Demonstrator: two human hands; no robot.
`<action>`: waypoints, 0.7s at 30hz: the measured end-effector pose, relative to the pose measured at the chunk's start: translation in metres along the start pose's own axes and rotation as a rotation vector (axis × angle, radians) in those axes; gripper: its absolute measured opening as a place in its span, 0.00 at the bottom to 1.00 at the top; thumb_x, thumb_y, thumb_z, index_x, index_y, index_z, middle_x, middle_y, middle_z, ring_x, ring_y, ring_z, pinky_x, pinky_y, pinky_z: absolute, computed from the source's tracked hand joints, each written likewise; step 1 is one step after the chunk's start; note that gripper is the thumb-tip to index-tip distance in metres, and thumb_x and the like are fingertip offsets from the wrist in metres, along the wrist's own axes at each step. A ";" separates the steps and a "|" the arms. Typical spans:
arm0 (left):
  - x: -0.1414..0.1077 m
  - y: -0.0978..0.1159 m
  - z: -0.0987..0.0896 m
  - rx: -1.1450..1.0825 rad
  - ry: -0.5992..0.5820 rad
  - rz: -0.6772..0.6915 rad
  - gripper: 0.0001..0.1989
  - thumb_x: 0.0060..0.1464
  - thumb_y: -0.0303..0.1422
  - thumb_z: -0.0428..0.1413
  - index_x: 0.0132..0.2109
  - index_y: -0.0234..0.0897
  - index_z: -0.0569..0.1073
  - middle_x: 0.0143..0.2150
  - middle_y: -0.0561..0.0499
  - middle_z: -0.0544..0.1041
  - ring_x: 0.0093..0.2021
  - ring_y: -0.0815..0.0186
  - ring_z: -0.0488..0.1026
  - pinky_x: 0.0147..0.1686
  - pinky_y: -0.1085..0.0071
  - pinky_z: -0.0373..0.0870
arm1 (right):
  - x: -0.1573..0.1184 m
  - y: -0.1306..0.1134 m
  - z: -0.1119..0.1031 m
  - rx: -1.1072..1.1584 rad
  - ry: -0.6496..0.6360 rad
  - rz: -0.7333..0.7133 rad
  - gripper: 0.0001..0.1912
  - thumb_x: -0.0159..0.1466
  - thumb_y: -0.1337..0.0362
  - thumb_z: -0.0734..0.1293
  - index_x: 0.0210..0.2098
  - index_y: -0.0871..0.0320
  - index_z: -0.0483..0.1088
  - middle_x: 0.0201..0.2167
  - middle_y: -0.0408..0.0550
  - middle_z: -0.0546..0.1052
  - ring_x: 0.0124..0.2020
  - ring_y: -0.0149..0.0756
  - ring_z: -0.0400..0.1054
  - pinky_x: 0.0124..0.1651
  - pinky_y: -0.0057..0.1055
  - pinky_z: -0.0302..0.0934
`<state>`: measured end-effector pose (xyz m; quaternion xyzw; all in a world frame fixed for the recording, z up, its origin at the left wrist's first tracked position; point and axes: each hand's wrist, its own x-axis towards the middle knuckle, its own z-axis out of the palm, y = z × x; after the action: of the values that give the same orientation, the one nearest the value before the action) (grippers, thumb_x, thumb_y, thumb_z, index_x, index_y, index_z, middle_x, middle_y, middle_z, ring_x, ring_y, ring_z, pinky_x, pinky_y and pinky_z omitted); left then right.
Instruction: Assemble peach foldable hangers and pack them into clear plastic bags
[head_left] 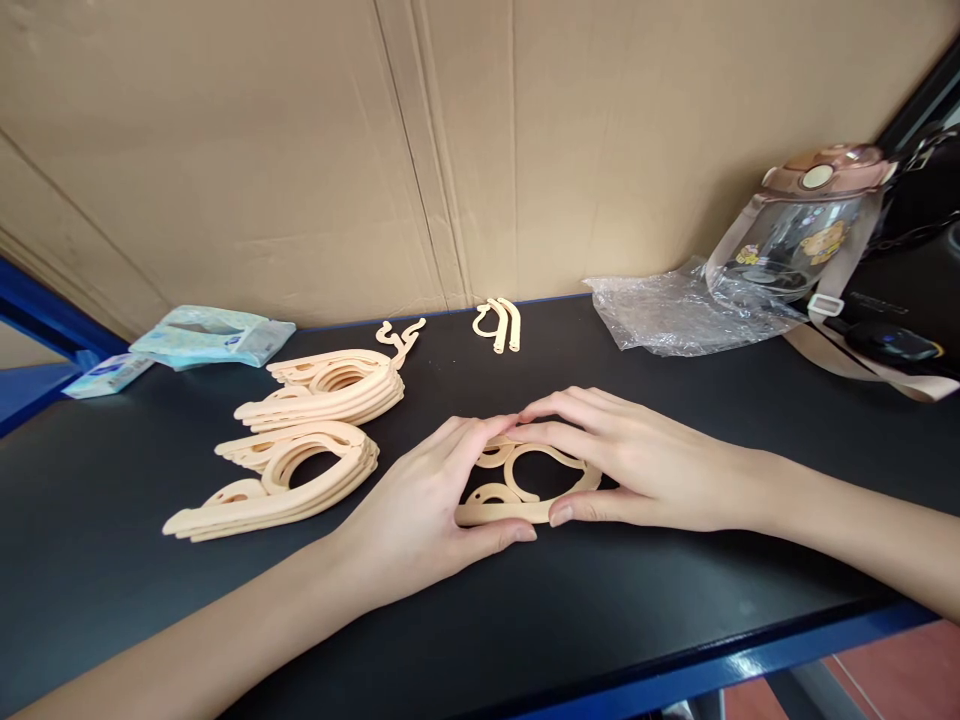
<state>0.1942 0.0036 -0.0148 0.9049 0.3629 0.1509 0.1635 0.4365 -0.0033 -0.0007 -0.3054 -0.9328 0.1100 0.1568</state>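
A beige folded plastic hanger (541,449) lies on the black tabletop (450,640) between my hands. My left hand (431,500) curves round its left end, thumb along the near edge and fingers at the far edge. From the right, my right hand (630,455) holds the same piece, its thumb on the near edge and fingers over the far side. The fingertips of both hands meet at the top. Left of my left hand are two stacks of similar folded hangers, a near stack (300,505) and a far stack (330,405).
Small beige hook pieces (405,340) and more curved pieces (513,325) lie toward the back. A clear plastic bag (675,310) and a strapped bottle (802,230) stand back right, near a black bag (919,280). Tissue packs (214,337) lie back left.
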 end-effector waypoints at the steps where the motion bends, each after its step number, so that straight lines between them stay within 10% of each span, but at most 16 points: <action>1: 0.000 0.001 0.000 0.000 -0.002 0.000 0.32 0.54 0.47 0.59 0.61 0.45 0.56 0.55 0.48 0.70 0.52 0.58 0.71 0.49 0.63 0.72 | 0.000 0.000 -0.001 -0.014 0.038 -0.013 0.27 0.67 0.50 0.61 0.61 0.55 0.60 0.55 0.53 0.68 0.51 0.40 0.64 0.53 0.39 0.59; 11: -0.006 0.016 -0.015 0.080 0.100 -0.099 0.34 0.53 0.50 0.58 0.63 0.47 0.57 0.55 0.49 0.71 0.53 0.58 0.72 0.49 0.61 0.73 | -0.003 0.013 -0.018 -0.220 0.548 0.001 0.11 0.67 0.61 0.63 0.46 0.60 0.69 0.40 0.51 0.78 0.44 0.41 0.70 0.50 0.39 0.59; 21: -0.057 -0.020 -0.076 0.204 0.302 -0.125 0.29 0.48 0.54 0.59 0.57 0.57 0.65 0.56 0.56 0.70 0.57 0.57 0.65 0.56 0.60 0.67 | -0.001 0.013 -0.015 -0.202 0.476 -0.007 0.05 0.67 0.67 0.63 0.38 0.59 0.71 0.32 0.45 0.78 0.35 0.34 0.70 0.54 0.41 0.57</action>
<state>0.1126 -0.0085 0.0371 0.8595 0.4522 0.2369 0.0239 0.4491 0.0080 0.0094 -0.3337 -0.8769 -0.0593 0.3408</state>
